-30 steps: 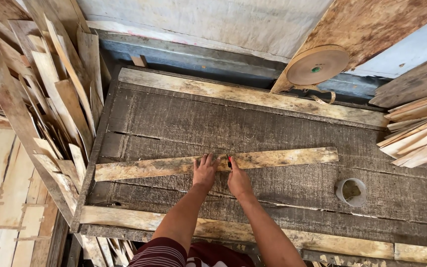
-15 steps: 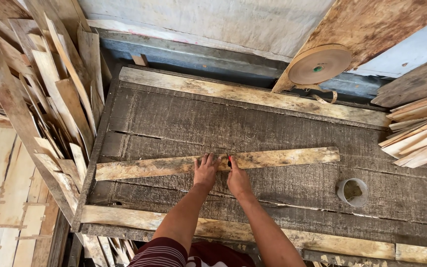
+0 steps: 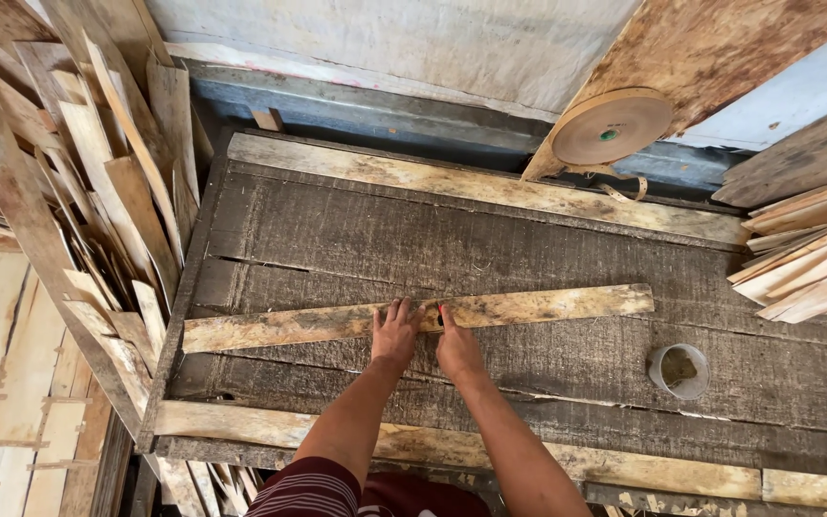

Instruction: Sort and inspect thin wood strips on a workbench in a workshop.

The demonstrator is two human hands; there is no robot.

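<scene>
A long, thin, pale wooden strip (image 3: 547, 304) lies across the dark, worn wooden table (image 3: 356, 230), running from left to right. My left hand (image 3: 394, 335) rests flat on the strip near its middle, fingers spread, holding nothing. My right hand (image 3: 457, 349) sits just to the right of it, also on the strip. Its fingers pinch a small red object (image 3: 443, 309) against the wood. I cannot tell whether the strip is one piece or two pieces meeting between my hands.
A roll of brown tape (image 3: 611, 125) leans at the back right. A small white cup (image 3: 679, 370) stands on the table's right side. Piles of wood strips (image 3: 98, 191) crowd the left, and more stacked strips (image 3: 806, 258) jut in from the right.
</scene>
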